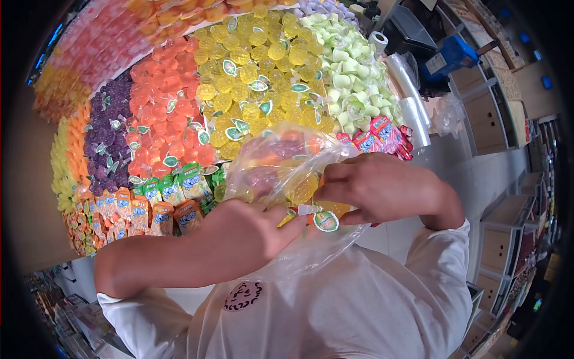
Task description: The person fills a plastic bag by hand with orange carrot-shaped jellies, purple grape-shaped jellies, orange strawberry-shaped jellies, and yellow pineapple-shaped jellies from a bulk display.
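Observation:
A clear plastic bag (pixel 287 140) hangs in front of the white shirt, with yellow, orange and dark pieces showing through it. My left hand (pixel 251 230) is at the bag's left side, its fingers closed on the plastic. On the right, my right hand (pixel 371 188) has bent fingers at the bag's opening, around a yellow jelly cup (pixel 304 189). Between the hands lies a green and white leaf-shaped label (pixel 326 221). The fingertips of both hands are partly hidden.
Beyond the bag are heaps of yellow jellies (pixel 263 66), red jellies (pixel 164 107), purple jellies (pixel 109 131) and pale green cups (pixel 356 72). Small pouches (pixel 162 216) line the near edge. A plastic roll (pixel 409 96) and a blue device (pixel 449 58) are at the right.

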The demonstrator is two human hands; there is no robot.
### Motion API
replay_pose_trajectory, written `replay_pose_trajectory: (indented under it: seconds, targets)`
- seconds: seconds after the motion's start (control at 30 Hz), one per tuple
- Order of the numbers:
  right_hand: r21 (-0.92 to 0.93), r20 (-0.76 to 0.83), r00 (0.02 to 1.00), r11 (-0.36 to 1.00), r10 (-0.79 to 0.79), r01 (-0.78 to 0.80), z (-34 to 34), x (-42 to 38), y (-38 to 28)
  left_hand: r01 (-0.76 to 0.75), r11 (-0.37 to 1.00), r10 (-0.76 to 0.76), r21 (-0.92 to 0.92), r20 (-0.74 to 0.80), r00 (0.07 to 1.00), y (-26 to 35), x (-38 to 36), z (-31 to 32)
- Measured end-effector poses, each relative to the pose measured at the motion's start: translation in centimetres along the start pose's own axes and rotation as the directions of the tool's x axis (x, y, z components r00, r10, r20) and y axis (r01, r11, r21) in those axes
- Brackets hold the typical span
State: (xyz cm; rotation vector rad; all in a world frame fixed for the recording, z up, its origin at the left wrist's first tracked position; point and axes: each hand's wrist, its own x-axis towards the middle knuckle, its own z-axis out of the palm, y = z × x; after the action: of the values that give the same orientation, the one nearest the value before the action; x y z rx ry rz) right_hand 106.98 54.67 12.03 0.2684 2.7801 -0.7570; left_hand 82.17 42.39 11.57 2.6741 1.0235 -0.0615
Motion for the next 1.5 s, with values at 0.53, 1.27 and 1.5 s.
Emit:
replay_pose_trajectory:
  seconds: [0.53, 1.27, 1.5]
  targets:
    - [-0.009, -0.188, 0.981, 0.998, -0.055, 0.054, 0.4, -0.2, 1.2, 0.094, 0.995, -0.090, 0.012, -0.185, 0.979, -4.6, -2.5, 0.9]
    - [0.080, -0.670, 0.634, 0.886, 0.387, -0.456, -0.8, 11.6, 21.1, 0.439, 0.850, -0.515, -0.291, -0.281, 0.810, -19.6, 3.6, 3.2]
    - [0.063, -0.672, 0.590, 0.828, 0.448, -0.557, 1.5, 16.4, 23.8, 0.469, 0.879, -0.411, 0.083, -0.365, 0.835, -24.9, 6.4, 8.8]
